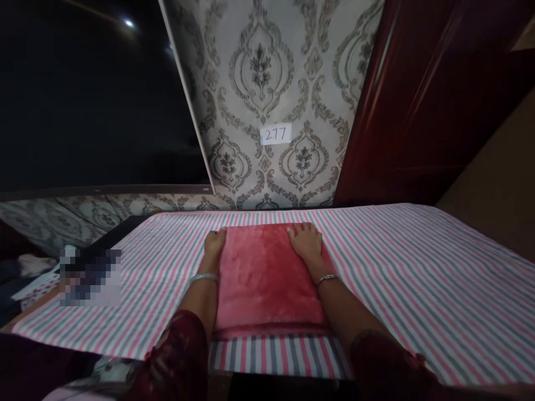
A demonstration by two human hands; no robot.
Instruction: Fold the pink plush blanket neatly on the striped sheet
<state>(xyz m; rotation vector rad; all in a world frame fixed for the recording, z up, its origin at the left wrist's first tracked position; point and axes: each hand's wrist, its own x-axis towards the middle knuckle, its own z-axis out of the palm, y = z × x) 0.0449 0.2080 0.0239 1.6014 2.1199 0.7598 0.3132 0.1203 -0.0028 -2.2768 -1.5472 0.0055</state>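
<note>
A folded, plush red cloth [267, 278] lies flat on a striped tablecloth [418, 278] in front of me. Its near edge shows a thick fold. At its far left corner is my left hand [214, 245], thumb on the cloth's edge and the other fingers curled beside it, partly hidden. My right hand [308, 242] rests palm down on the far right corner, with its fingers apart across the surface. Both forearms reach along the sides of the cloth.
A wide dark screen [96, 100] stands at the back left. Behind the table is patterned wallpaper with a paper label [276, 134] reading 277. A dark red wooden panel [418, 100] rises at right. A pixelated patch [90, 277] covers something on the table's left.
</note>
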